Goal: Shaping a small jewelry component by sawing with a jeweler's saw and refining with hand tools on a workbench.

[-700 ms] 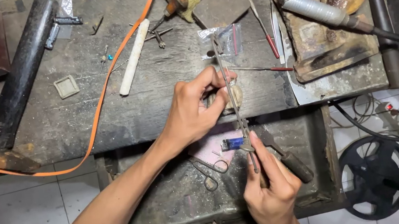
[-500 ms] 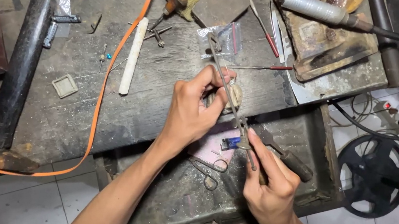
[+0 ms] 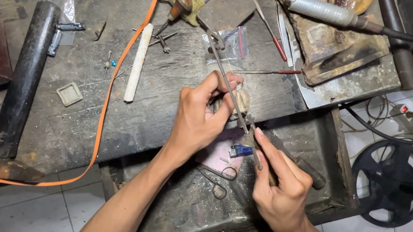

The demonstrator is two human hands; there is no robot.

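Head view: your left hand [image 3: 201, 117] is closed in a pinch at the bench edge, fingertips pressing a small workpiece [image 3: 241, 101] against what looks like a pale bench peg; the piece is too small to identify. Your right hand [image 3: 281, 187] is wrapped shut around the handle of a thin saw frame [image 3: 233, 88], index finger laid along it, frame running up from the handle past the left fingertips toward the clear plastic bag [image 3: 230, 44]. Blade sits right at the pinched piece, so I'd read this as mid-cut, sawing or filing the part on the peg. Next stroke calls for a steady pinch and a straight, light pull along the frame's line; blade is close to your left fingertips, so keep them just off its path. Around you: the worn wooden bench [image 3: 106, 122], an open catch drawer [image 3: 190, 215] under your hands with small scissors [image 3: 215, 179] in it, a white stick [image 3: 138, 63] and orange strap [image 3: 103, 106] to the left, a handpiece [image 3: 321, 11] on a scorched block [image 3: 331, 54] to the right. Only this one view to go on.
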